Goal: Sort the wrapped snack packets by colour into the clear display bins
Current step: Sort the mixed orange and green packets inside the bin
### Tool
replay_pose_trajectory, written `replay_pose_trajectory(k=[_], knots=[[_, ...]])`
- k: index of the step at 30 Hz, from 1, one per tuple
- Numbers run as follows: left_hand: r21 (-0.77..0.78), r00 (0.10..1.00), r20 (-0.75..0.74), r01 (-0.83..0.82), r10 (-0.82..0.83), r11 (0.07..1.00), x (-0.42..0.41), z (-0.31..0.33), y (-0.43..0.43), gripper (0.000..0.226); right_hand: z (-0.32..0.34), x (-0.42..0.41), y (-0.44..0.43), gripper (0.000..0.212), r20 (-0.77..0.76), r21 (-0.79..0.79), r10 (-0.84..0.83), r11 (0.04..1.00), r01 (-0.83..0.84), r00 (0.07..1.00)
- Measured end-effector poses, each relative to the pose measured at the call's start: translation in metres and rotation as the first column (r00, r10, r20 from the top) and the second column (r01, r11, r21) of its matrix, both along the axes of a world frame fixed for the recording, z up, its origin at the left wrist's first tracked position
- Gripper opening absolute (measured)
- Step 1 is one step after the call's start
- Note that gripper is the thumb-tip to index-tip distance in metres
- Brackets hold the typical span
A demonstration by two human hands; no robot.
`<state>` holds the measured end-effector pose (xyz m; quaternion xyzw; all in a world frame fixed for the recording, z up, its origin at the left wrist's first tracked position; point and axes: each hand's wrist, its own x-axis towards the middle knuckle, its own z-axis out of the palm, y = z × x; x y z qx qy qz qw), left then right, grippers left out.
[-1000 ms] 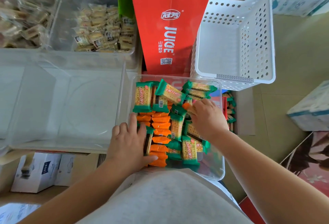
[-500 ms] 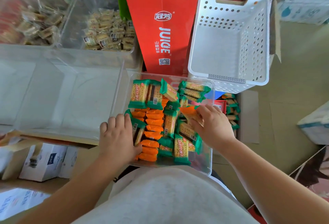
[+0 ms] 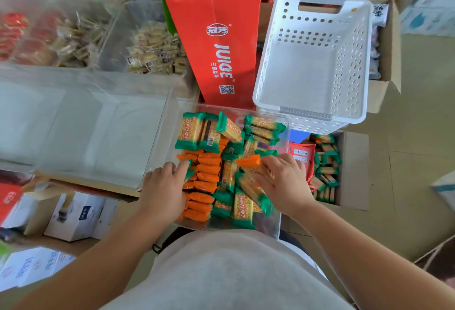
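Cartons and boxes of stock crowd a shop floor, with a red juice carton [image 3: 221, 51] and a white perforated basket [image 3: 312, 63] at the top of the frame. Below them, at centre, sits a clear bin [image 3: 270, 223] full of wrapped snacks: orange packets [image 3: 205, 176] stacked in a column along its left side, green packets [image 3: 197, 132] heaped over the rest. The left hand [image 3: 162, 191] lies relaxed, fingers extended against the left edge of the orange column, holding nothing. The right hand [image 3: 283, 184] has its fingers curled around a single orange packet [image 3: 248, 162] over the green heap. A second clear bin [image 3: 98, 137] stands at the left, and a cardboard box [image 3: 354, 169] holding more green-wrapped snacks at the right
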<state>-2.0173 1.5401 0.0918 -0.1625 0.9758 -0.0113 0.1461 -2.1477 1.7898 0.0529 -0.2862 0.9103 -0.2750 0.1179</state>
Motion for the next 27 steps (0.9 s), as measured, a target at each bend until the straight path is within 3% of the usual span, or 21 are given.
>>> replay_pose_trajectory(k=[3, 6, 8, 10, 12, 15, 19, 22, 27], knots=[[0.129, 0.993, -0.068, -0.091, 0.100, 0.988, -0.012, 0.018, 0.009, 0.076, 0.006, 0.002, 0.004, 0.033, 0.005, -0.114, -0.069, 0.991, 0.069, 0.998], [0.326, 0.970, -0.199, -0.071, 0.141, 0.943, -0.034, 0.038, 0.023, 0.076, 0.011, 0.002, 0.009, 0.024, 0.029, -0.178, -0.128, 0.975, 0.131, 0.991], [0.527, 0.967, -0.185, -0.051, 0.173, 0.848, -0.054, 0.042, 0.033, 0.074, 0.013, 0.000, 0.013, 0.024, 0.053, -0.196, -0.143, 0.969, 0.151, 0.988], [0.667, 0.977, -0.079, -0.098, 0.201, 0.739, -0.071, 0.039, 0.036, 0.074, 0.017, 0.000, 0.016, 0.025, 0.089, -0.245, -0.148, 0.955, 0.165, 0.985], [0.643, 0.984, -0.053, -0.096, 0.170, 0.760, -0.079, 0.031, 0.031, 0.065, 0.022, 0.002, 0.017, 0.027, 0.128, -0.290, -0.139, 0.941, 0.171, 0.982], [0.480, 0.993, -0.095, -0.021, 0.076, 0.877, -0.073, 0.025, 0.012, 0.031, 0.028, 0.006, 0.016, 0.031, 0.181, -0.314, -0.121, 0.933, 0.174, 0.976], [0.353, 0.985, 0.095, 0.103, -0.145, 0.930, -0.034, 0.014, -0.018, 0.009, 0.039, 0.012, 0.003, 0.036, 0.227, -0.381, -0.081, 0.910, 0.165, 0.971], [0.284, 0.926, 0.238, 0.222, -0.293, 0.933, -0.001, -0.003, -0.033, 0.019, 0.042, 0.016, -0.014, 0.033, 0.285, -0.418, -0.022, 0.897, 0.145, 0.958], [0.156, 0.814, 0.347, 0.440, -0.466, 0.884, 0.016, -0.017, -0.032, 0.029, 0.033, 0.026, -0.046, 0.036, 0.360, -0.289, 0.036, 0.954, 0.074, 0.932]])
